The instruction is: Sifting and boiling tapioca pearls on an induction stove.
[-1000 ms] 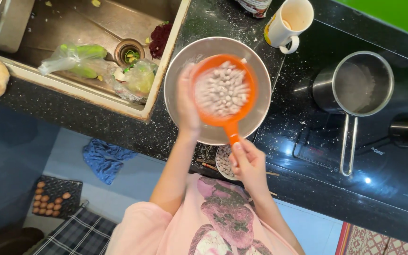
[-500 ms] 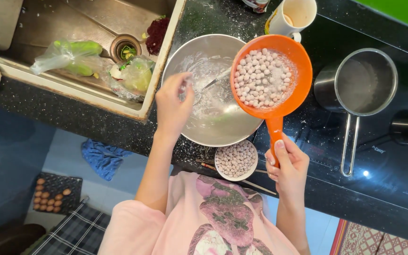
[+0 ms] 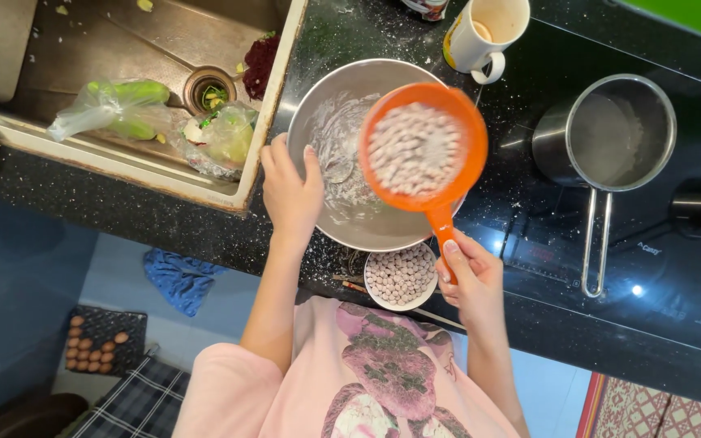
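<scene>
Brimming with pale floured balls, orange sieve (image 3: 423,154) over steel bowl (image 3: 326,97).

Your right hand (image 3: 470,280) grips a glossy orange plastic sieve (image 3: 423,151) over a flour-dusted, brushed round steel bowl (image 3: 330,105). At three o'clock, a shiny steel saucepan (image 3: 618,134) sits on speckled, glossy black stone counter (image 3: 123,219).

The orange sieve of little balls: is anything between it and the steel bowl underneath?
Nothing visible. The sieve hangs over the open bowl, right hand on its handle; the left hand grips the bowl's rim, off to the side.
</scene>
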